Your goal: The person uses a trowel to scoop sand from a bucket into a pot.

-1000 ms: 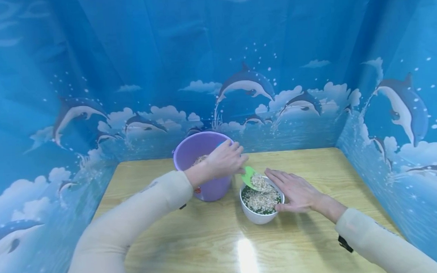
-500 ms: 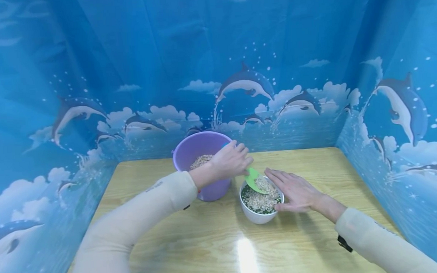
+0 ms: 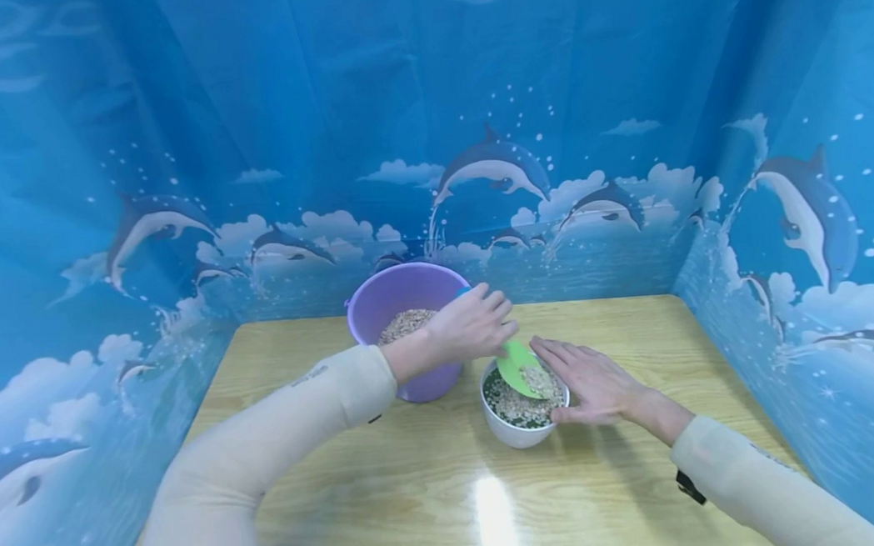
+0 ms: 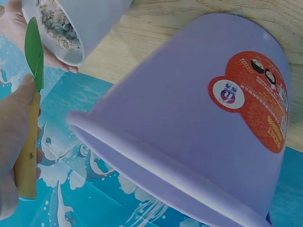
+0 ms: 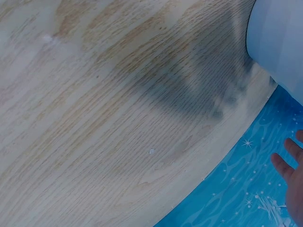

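My left hand (image 3: 474,325) grips the wooden handle (image 4: 29,142) of a small garden trowel with a green blade (image 3: 516,367). The blade tilts down over a white pot (image 3: 520,435), with pale gravel (image 3: 537,381) at its tip. Inside the pot, more pale gravel lies over something dark green. My right hand (image 3: 590,385) rests at the pot's right rim, fingers straight and thumb apart. In the right wrist view, part of that hand (image 5: 296,182) shows beside the pot (image 5: 279,42). Left of the pot stands a purple bucket (image 3: 429,382) holding gravel (image 3: 406,325).
A pale wood-grain table (image 3: 390,493) carries the pot and bucket. Blue curtains (image 3: 399,142) printed with dolphins enclose the back and both sides. A red sticker (image 4: 258,99) is on the bucket's wall.
My left hand has shifted right, and the trowel's blade has moved right and lower over the pot. Less gravel lies on the blade. My right hand and the pot have stayed in place.
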Motion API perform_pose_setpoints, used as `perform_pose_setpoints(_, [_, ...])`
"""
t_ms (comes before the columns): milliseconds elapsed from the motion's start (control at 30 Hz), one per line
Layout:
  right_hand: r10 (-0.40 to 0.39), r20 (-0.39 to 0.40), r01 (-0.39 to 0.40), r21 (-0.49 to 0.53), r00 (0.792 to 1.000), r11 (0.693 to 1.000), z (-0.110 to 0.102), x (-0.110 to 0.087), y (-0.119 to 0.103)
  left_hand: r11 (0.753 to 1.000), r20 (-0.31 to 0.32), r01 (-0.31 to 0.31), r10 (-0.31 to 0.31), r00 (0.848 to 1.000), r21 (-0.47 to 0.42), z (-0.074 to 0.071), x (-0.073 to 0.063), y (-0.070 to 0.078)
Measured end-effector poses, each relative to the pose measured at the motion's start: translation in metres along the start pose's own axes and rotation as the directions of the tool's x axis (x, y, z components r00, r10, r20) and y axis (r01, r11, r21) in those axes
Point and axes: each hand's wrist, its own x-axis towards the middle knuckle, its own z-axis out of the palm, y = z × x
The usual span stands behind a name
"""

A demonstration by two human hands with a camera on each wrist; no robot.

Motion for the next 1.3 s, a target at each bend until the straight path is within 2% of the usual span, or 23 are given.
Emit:
perform_pose_setpoints(333, [0.011,0.014,-0.011,-0.001,1.0,1.0,-0.003,0.0,-0.001,0.996,-0.073,-0.032,0.037,0.997,0.078,-0.006,-0.001,0.0])
perform_pose_setpoints(500, [0.007,0.008,-0.007,0.008,1.0,1.0,-0.002,-0.001,0.0,0.992,-0.134,-0.041,0.058,0.989,0.123,-0.006,-0.004,-0.002])
perform_pose_setpoints(667, [0.011,0.01,-0.011,0.007,1.0,1.0,-0.002,0.0,0.0,0.986,-0.169,-0.056,0.082,0.982,0.155,-0.008,-0.006,-0.006])
perform_pose_setpoints(867, [0.011,0.017,-0.011,-0.002,1.0,1.0,-0.001,0.0,0.001,0.988,-0.153,-0.063,0.085,0.985,0.144,-0.007,-0.012,-0.01])
perform_pose_setpoints(1033, [0.009,0.006,-0.009,0.011,1.0,1.0,-0.001,-0.001,0.001,0.991,-0.125,-0.044,0.06,0.99,0.125,-0.003,-0.019,-0.014])
perform_pose_setpoints(1300, [0.007,0.017,-0.008,0.036,1.0,0.999,-0.001,0.0,0.0,1.0,-0.087,-0.008,0.009,0.996,0.014,0.013,-0.035,-0.017])
